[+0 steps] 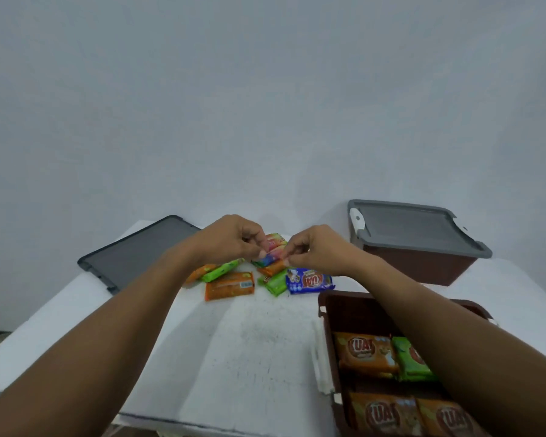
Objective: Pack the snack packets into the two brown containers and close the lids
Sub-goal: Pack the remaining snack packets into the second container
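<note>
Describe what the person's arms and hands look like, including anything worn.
The left forearm and right forearm are bare to the frame's edge, no sleeves in view. The left hand and right hand wear no gloves, and no rings, watch or bracelets are visible.

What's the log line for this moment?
left hand, right hand: pinching one packet | near container: open, partly filled | far container: lidded | spare lid: on table

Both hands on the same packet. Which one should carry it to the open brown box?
Right, probably. The right hand and left hand both pinch the packet, but the open container lies directly beneath the right arm. The left would have to cross over.
</note>
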Demonstrator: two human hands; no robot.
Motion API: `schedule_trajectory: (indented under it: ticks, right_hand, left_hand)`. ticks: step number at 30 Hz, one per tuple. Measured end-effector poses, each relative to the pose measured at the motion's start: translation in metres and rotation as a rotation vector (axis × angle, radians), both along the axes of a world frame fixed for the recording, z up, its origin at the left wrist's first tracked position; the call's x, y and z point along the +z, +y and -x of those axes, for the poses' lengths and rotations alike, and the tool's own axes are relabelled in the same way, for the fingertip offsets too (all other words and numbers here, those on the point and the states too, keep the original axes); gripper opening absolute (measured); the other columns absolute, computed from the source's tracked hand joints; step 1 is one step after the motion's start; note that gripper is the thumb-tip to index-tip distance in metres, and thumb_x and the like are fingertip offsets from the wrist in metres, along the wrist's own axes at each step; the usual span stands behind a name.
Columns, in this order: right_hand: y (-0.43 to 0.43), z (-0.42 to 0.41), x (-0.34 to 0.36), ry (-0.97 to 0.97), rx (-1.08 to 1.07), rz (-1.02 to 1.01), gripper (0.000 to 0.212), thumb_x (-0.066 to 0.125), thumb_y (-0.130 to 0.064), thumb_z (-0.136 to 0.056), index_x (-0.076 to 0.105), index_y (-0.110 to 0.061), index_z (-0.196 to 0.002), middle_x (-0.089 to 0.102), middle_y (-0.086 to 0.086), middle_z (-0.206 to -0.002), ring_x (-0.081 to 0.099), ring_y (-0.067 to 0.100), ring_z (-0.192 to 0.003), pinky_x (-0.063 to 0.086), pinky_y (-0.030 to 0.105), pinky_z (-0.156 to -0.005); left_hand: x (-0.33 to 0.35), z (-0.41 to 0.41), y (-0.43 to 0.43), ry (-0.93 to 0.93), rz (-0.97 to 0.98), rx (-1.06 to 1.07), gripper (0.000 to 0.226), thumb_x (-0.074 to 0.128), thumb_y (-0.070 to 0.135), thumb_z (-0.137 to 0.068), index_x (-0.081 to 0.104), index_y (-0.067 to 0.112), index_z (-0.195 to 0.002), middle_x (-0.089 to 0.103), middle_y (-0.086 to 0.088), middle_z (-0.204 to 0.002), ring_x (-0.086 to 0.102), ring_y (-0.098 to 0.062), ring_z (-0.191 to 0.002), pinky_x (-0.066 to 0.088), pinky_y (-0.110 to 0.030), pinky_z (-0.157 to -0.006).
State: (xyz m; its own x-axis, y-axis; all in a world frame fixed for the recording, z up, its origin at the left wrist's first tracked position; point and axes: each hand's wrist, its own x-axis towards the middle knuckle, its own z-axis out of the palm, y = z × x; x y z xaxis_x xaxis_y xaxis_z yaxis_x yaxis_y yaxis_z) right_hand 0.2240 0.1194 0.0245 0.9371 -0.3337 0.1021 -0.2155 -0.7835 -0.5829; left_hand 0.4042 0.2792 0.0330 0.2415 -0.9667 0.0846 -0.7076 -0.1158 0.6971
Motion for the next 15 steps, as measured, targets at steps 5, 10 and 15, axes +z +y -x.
schedule_trajectory:
  ticks: [5, 10, 15]
  right_hand:
    - [0.008, -0.041, -0.014, 0.057, -0.010, 0.006, 0.009, 0.075, -0.019, -0.085, 0.081, -0.021, -0.091, 0.071, -0.014, -0.077, 0.063, -0.003, -0.067, 0.047, 0.014, -0.063]
    - [0.014, -0.085, -0.027, 0.105, 0.014, 0.085, 0.014, 0.071, -0.020, -0.086, 0.081, -0.023, -0.095, 0.073, -0.014, -0.085, 0.066, 0.000, -0.075, 0.055, 0.020, -0.071]
    - [0.020, -0.129, -0.038, 0.177, 0.073, 0.243, 0.022, 0.068, -0.028, -0.089, 0.077, -0.028, -0.109, 0.071, -0.009, -0.108, 0.063, 0.011, -0.098, 0.052, 0.032, -0.085]
  left_hand:
    - [-0.014, -0.042, 0.006, -0.010, -0.051, 0.034, 0.006, 0.078, 0.017, -0.087, 0.079, 0.023, -0.088, 0.075, 0.003, -0.076, 0.070, -0.013, -0.074, 0.056, -0.034, -0.076]
    - [-0.035, -0.089, 0.013, -0.070, -0.099, 0.131, 0.018, 0.072, 0.010, -0.087, 0.079, 0.026, -0.086, 0.076, 0.011, -0.076, 0.070, -0.004, -0.073, 0.053, -0.022, -0.069]
    - [-0.055, -0.133, 0.019, -0.239, -0.202, 0.207, 0.020, 0.071, 0.015, -0.088, 0.073, 0.035, -0.082, 0.073, 0.015, -0.082, 0.066, -0.005, -0.079, 0.053, -0.027, -0.074]
